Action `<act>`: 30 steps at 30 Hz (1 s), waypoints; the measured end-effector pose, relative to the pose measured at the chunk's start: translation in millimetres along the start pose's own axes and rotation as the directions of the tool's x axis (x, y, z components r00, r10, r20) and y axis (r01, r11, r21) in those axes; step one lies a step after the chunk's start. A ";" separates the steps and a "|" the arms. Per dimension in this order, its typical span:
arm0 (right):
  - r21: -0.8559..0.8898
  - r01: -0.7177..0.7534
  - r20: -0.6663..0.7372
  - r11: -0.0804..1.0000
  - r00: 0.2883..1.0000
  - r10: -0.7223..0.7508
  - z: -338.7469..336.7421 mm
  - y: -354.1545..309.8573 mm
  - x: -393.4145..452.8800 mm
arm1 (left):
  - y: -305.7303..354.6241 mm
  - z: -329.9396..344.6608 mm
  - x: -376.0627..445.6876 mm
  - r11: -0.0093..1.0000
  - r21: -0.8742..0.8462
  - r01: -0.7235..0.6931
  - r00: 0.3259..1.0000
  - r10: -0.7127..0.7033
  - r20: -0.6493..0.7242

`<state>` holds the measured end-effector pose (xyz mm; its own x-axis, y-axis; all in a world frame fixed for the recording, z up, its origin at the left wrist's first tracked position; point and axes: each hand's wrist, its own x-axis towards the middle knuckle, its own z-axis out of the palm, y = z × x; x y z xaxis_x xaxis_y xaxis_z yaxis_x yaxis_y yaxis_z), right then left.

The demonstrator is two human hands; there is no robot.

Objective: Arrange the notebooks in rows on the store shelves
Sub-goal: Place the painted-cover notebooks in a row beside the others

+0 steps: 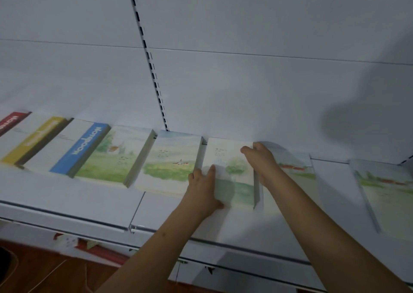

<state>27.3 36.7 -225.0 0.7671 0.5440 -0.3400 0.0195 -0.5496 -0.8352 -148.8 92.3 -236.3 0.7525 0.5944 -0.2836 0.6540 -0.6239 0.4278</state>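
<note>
A row of notebooks lies flat on the white shelf [93, 205]. From the left come a red one [11, 120], a yellow one [33, 139], a blue one [82, 147] and two painted landscape stacks [111, 156] [169, 163]. Both hands hold a third landscape stack [232, 176]. My left hand [203, 190] grips its near left corner. My right hand [261, 161] curls over its far right edge. More landscape notebooks lie to the right [297, 165] [388, 187].
The white back panel with a slotted upright [147, 53] rises behind the row. The shelf's front rail [67, 216] runs along the near edge. Below it are a lower shelf with red items [98, 250] and a brown floor [44, 272].
</note>
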 end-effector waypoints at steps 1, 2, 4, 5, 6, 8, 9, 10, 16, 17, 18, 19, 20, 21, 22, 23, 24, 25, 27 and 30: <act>0.016 0.000 0.005 1.000 1.000 0.000 0.8 -0.1 0.3 | -0.1 0.0 1.3 1.000 0.001 0.005 1.000 -0.005 0.009; 0.024 -0.002 0.009 1.000 1.000 0.002 1.1 0.3 0.7 | 0.1 0.9 2.3 1.000 0.005 0.010 1.000 -0.010 0.015; 0.070 -0.027 0.022 0.997 0.999 0.026 -0.1 0.7 -0.1 | 0.9 3.3 4.2 1.000 0.021 0.022 1.000 -0.022 0.017; 0.109 -0.046 0.035 0.993 0.999 0.042 -1.3 0.6 -0.4 | 1.1 4.0 4.7 0.999 0.027 0.025 1.000 -0.025 0.016; 0.143 -0.062 0.052 0.988 0.997 0.055 -2.9 0.7 0.0 | 1.5 4.1 5.2 0.999 0.028 0.026 1.000 -0.027 0.013; 0.153 -0.071 0.093 0.986 0.994 0.057 -3.9 -0.6 -1.0 | 1.8 3.2 5.8 0.999 0.026 0.025 1.000 -0.025 0.013; 0.129 -0.057 0.108 0.990 0.993 0.043 -3.3 -1.7 -2.8 | 1.8 2.9 6.1 0.999 0.029 0.024 1.000 -0.024 0.018; 0.089 -0.030 0.112 0.996 0.993 0.020 -1.6 -2.4 -4.2 | 1.8 2.3 6.3 0.999 0.035 0.022 0.999 -0.023 0.026; -0.202 0.218 0.004 0.955 0.975 -0.222 -6.6 -8.0 -21.9 | 22.6 -1.2 -10.5 0.961 0.272 -0.052 0.998 0.061 -0.024; -0.233 0.263 -0.034 0.936 0.960 -0.278 -13.3 -7.7 -23.9 | 30.9 -0.7 -16.6 0.950 0.293 -0.106 0.991 0.126 -0.048; -0.254 0.295 -0.075 0.921 0.944 -0.323 -22.1 -6.5 -25.4 | 39.5 1.2 -22.3 0.944 0.283 -0.172 0.978 0.199 -0.070; -0.274 0.316 -0.116 0.908 0.927 -0.357 -33.4 -3.6 -26.4 | 48.1 4.7 -27.3 0.936 0.251 -0.246 0.956 0.277 -0.094; -0.304 0.326 -0.159 0.895 0.909 -0.385 -47.5 2.3 -26.3 | 56.3 10.4 -31.1 0.921 0.210 -0.327 0.927 0.356 -0.119; -0.353 0.319 -0.203 0.879 0.892 -0.405 -64.4 10.7 -25.4 | 64.9 17.6 -34.2 0.897 0.176 -0.405 0.891 0.431 -0.141; -0.420 0.293 -0.246 0.859 0.874 -0.419 -83.4 21.8 -23.7 | 74.5 25.9 -36.5 0.867 0.159 -0.472 0.856 0.494 -0.154; -0.501 0.245 -0.286 0.830 0.858 -0.426 -103.8 35.4 -22.5 | 85.1 35.5 -38.5 0.836 0.150 -0.527 0.822 0.547 -0.158; -0.586 0.171 -0.323 0.792 0.847 -0.422 -125.1 50.9 -21.4 | 96.9 45.9 -39.7 0.809 0.137 -0.571 0.794 0.587 -0.158; -0.662 0.071 -0.352 0.746 0.849 -0.393 -146.3 68.3 -21.0 | 109.3 56.9 -40.3 0.788 0.120 -0.605 0.772 0.616 -0.154; -0.742 -0.152 -0.402 0.653 0.880 -0.252 -183.9 104.7 -24.0 | 133.1 78.2 -40.0 0.753 0.099 -0.651 0.742 0.658 -0.127; -0.697 -0.350 -0.446 0.625 0.895 0.004 -220.3 154.5 -34.3 | 159.1 103.0 -35.7 0.705 0.092 -0.703 0.700 0.709 -0.086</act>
<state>145.3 -206.5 -247.2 0.9726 0.2021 -0.1146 0.1909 -0.9763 -0.1019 -63.6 -80.4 -246.5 0.9838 0.0176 0.1784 -0.0604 -0.9045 0.4222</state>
